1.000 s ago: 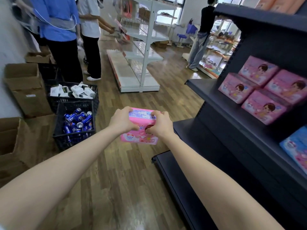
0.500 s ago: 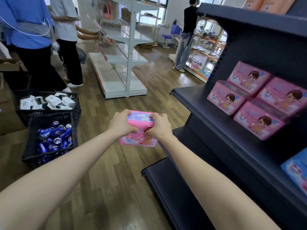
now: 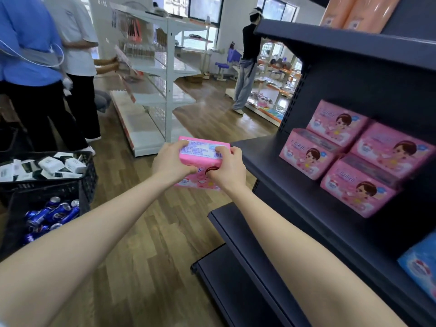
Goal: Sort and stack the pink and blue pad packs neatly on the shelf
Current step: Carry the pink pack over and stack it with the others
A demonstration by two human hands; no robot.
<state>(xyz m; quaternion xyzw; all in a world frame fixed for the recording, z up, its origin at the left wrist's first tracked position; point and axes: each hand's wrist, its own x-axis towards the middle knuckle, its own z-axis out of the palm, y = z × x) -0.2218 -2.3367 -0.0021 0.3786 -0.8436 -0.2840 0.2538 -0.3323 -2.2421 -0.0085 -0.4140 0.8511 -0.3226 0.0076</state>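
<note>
My left grip (image 3: 173, 162) and right grip (image 3: 227, 172) both curl round one pink pack (image 3: 204, 151), held above the wood floor (image 3: 151, 232), just beside the dark shelf (image 3: 278, 175) where four pink packs (image 3: 309, 159) sit stacked.

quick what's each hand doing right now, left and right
Left hand: closed on the pink pad pack, gripping its left end.
Right hand: closed on the same pack, gripping its right end.

Bright daylight from the far windows (image 3: 200, 8), soft shadows, wide-angle bending at the edges, slight motion blur throughout.
</note>
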